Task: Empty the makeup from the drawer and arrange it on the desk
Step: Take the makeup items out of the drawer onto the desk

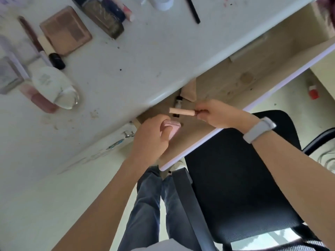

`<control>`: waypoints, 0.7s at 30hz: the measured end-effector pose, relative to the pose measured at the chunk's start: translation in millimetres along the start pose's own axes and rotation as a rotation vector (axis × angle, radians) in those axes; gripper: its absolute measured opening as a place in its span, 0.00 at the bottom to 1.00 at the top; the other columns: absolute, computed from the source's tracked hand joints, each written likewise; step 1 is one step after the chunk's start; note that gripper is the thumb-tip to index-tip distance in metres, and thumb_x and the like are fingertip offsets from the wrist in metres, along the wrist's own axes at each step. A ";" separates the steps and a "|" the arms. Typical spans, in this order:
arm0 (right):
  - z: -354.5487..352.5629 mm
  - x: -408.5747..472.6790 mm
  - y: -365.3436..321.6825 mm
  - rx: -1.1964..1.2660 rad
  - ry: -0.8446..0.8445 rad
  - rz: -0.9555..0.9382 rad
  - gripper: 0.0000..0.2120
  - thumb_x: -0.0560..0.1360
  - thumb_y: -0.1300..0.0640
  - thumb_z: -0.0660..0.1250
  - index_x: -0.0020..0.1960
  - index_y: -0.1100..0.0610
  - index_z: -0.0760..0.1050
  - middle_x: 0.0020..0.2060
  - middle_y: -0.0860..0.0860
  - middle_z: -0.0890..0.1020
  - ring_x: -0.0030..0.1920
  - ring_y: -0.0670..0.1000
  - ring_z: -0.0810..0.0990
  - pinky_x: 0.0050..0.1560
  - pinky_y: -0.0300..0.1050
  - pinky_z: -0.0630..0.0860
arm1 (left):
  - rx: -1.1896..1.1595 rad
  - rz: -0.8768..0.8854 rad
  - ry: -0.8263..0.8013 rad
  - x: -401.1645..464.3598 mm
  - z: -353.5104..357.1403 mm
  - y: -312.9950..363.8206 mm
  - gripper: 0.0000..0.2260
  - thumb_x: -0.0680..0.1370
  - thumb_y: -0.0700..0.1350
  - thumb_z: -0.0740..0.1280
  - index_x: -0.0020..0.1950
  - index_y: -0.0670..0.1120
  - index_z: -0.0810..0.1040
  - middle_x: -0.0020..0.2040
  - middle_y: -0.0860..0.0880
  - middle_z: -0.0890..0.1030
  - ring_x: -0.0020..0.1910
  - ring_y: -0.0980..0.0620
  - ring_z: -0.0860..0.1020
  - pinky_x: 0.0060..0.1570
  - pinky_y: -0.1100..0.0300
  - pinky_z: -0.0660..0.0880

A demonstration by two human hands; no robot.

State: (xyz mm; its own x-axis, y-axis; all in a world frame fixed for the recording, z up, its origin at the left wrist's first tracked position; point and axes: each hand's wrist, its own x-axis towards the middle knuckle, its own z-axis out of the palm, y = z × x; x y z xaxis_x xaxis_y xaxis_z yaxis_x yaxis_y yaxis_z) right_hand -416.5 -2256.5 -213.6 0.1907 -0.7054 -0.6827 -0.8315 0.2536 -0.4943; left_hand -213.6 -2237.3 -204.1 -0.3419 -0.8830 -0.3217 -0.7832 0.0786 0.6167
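Now, head view: both hands work over the open drawer [226,82] below the desk [126,57] edge.
Left hand [152,136]: curled around a pink compact [171,128], which sits in its fingers above the drawer's near corner.
Right hand [217,113]: pinching one end of a peach tube [182,111], which sticks out leftward from the fingertips, apart from the compact.
Desk: brown palette [66,30], white bottle [54,84], black pencil [194,10] lie on top.

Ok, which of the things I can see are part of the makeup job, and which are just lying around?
Part of the job:
- open drawer
- peach tube in the right hand
- pink case in the left hand
- small bottle left in the drawer
- brown palette and white bottle on the desk

Just lying about:
- black chair
- red-capped item on the floor
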 end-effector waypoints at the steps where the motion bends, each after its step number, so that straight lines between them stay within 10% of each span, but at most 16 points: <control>1: -7.8 -9.1 -3.0 0.082 -0.033 -0.021 0.09 0.78 0.59 0.58 0.53 0.56 0.76 0.41 0.52 0.77 0.36 0.52 0.72 0.37 0.40 0.68 | -0.091 -0.021 0.082 -5.7 -12.2 2.6 0.11 0.77 0.40 0.64 0.58 0.48 0.75 0.51 0.53 0.79 0.47 0.57 0.75 0.47 0.67 0.70; 7: -21.7 -18.7 -65.0 0.483 0.162 -0.167 0.08 0.76 0.56 0.63 0.53 0.53 0.78 0.38 0.47 0.77 0.36 0.41 0.73 0.44 0.31 0.70 | -0.250 -0.149 0.505 3.7 -80.5 -4.1 0.09 0.76 0.40 0.63 0.55 0.48 0.75 0.47 0.56 0.76 0.41 0.60 0.74 0.41 0.77 0.67; 11: -9.2 11.4 -121.6 0.228 0.498 -0.167 0.10 0.77 0.55 0.62 0.54 0.55 0.78 0.44 0.50 0.77 0.43 0.47 0.74 0.46 0.38 0.70 | -0.164 -0.219 0.550 28.7 -106.7 -27.3 0.10 0.76 0.41 0.63 0.57 0.46 0.75 0.53 0.50 0.77 0.49 0.52 0.76 0.52 0.63 0.70; 21: 19.5 51.9 -168.0 0.072 0.609 -0.198 0.12 0.78 0.53 0.59 0.56 0.60 0.75 0.49 0.54 0.71 0.39 0.55 0.74 0.43 0.49 0.75 | 0.358 -0.246 0.522 50.7 -119.9 -47.4 0.13 0.79 0.49 0.59 0.61 0.46 0.73 0.58 0.47 0.77 0.62 0.45 0.66 0.57 0.53 0.56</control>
State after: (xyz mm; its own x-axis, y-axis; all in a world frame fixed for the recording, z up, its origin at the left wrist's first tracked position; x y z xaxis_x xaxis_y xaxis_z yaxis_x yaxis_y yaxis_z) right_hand -256.7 -2322.9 -176.4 -0.0113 -0.9875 -0.1573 -0.7701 0.1090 -0.6285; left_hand -131.6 -2341.3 -163.4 0.0934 -0.9954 0.0218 -0.9606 -0.0843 0.2647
